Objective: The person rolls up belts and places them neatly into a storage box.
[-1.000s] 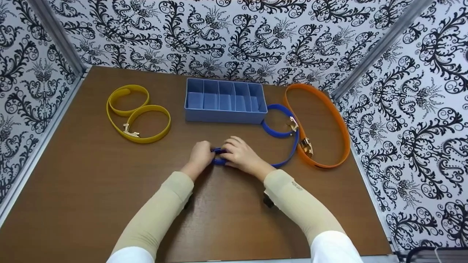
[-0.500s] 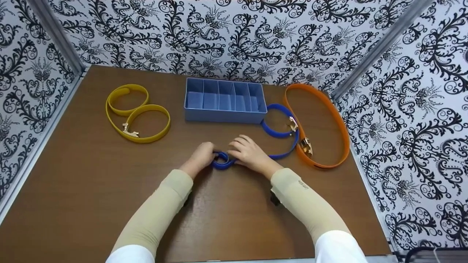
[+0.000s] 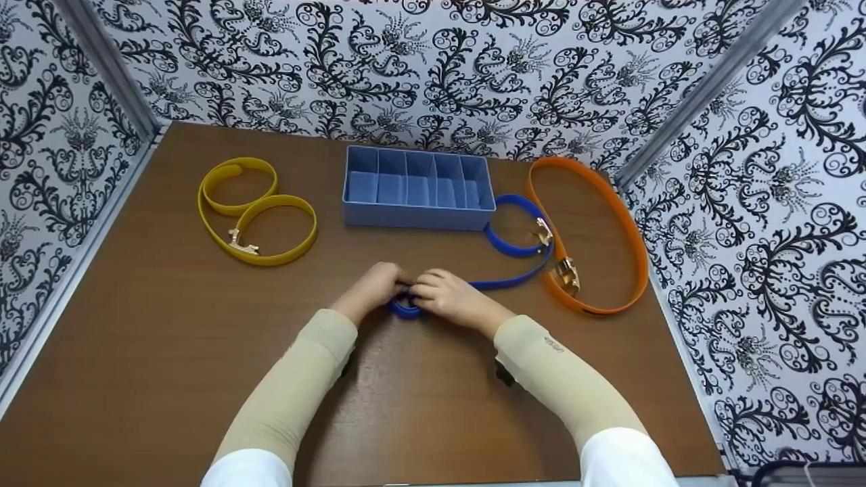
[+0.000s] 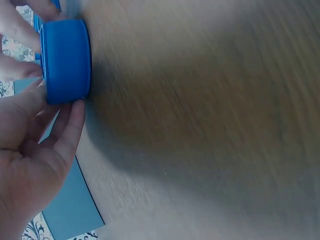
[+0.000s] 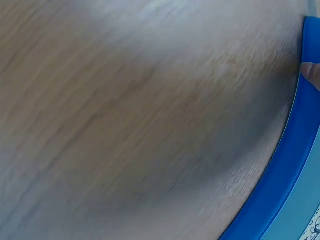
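A blue belt is partly wound into a coil [image 3: 406, 312] on the table, its free length [image 3: 504, 283] running right to a gold buckle [image 3: 543, 232]. My left hand [image 3: 375, 287] holds the coil from the left; in the left wrist view thumb and fingertips grip the lower side of the coil [image 4: 67, 62], which stands on edge. On the opposite side my right hand [image 3: 450, 297] pinches the coil, its fingers partly hiding it. In the right wrist view the strap [image 5: 280, 185] curves past a fingertip [image 5: 311, 72] lying against it.
Behind the hands stands a blue-grey box [image 3: 419, 216] with several compartments. A yellow belt [image 3: 298, 253] lies looped at the left. An orange belt [image 3: 626, 216] at the right touches the blue belt's buckle end. Patterned walls [image 3: 433, 67] enclose the table [image 3: 169, 352].
The right hand moved right off the coil, then came back left onto it. The coil shifted slightly toward me, and the strap behind the right hand now runs straighter. Other belts stayed put.
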{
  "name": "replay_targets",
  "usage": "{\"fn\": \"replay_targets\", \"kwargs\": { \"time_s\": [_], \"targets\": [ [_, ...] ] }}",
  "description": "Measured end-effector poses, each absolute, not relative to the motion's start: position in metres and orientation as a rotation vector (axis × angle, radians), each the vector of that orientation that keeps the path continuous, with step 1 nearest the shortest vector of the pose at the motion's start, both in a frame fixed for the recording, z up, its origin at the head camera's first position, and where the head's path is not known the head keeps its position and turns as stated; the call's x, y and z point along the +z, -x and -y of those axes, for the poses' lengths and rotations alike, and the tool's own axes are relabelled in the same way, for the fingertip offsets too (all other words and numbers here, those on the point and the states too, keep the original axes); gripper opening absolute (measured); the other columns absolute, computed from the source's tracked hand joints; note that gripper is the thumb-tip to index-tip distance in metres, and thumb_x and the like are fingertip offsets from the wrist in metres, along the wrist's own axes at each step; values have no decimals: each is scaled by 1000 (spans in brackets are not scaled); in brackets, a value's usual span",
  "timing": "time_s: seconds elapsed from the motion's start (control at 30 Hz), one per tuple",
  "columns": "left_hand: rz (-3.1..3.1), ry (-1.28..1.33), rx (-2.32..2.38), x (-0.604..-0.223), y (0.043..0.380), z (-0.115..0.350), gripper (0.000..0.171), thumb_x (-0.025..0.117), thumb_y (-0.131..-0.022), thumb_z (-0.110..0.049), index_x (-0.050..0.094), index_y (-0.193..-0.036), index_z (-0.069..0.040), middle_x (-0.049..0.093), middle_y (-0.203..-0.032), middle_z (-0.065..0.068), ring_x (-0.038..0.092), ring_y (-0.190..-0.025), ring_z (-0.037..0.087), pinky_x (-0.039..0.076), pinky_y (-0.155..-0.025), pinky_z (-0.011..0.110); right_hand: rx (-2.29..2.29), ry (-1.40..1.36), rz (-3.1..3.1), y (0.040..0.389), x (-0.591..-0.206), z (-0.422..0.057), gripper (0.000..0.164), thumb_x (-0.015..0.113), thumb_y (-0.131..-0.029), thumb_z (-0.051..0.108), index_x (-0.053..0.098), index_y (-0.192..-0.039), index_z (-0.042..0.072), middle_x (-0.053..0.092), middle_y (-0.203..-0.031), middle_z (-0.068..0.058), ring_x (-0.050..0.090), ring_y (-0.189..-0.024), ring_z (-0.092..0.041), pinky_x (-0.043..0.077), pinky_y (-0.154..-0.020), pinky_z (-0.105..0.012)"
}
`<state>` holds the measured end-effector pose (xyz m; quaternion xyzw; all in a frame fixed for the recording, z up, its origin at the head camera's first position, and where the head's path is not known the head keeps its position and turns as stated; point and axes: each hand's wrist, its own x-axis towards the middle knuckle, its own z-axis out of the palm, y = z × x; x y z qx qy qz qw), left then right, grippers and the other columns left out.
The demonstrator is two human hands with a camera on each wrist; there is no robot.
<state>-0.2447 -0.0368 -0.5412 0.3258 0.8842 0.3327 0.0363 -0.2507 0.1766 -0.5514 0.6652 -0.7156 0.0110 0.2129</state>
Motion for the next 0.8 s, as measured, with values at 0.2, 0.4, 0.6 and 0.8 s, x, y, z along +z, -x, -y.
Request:
{"fn": "replay_targets", "kwargs": {
  "time_s": [0.2,0.4,0.6,0.8],
  "targets": [
    [-2764,-764,1020,-539,245,34,16,73,-85,-8,77,-99,-3,73,-97,9,67,-92,27,52,-83,38,107,-1874,2085,245,-549,-171,17,60,-89,5,74,-98,3,66,-105,-8,55,-98,-25,46,-85,-36],
    [-2858,-364,1159,-539,241,35,23,75,-86,-16,75,-101,0,73,-97,11,67,-92,28,52,-82,39,185,-1811,2201,243,-546,-161,11,63,-89,0,73,-86,5,59,-84,-6,45,-80,-22,43,-75,-34],
    [-2857,-101,1277,-540,234,37,27,79,-82,-21,75,-97,2,73,-92,12,68,-88,27,54,-79,38,64,-1686,2297,243,-543,-152,6,74,-83,11,72,-82,6,61,-78,-4,44,-74,-23,43,-75,-36],
    [-2802,-25,1253,-540,226,29,24,80,-81,-19,77,-97,-1,73,-94,12,68,-90,28,55,-79,37,92,-1632,2396,244,-541,-147,13,81,-77,12,73,-84,5,67,-82,-5,48,-75,-23,42,-74,-36]
  ]
}}
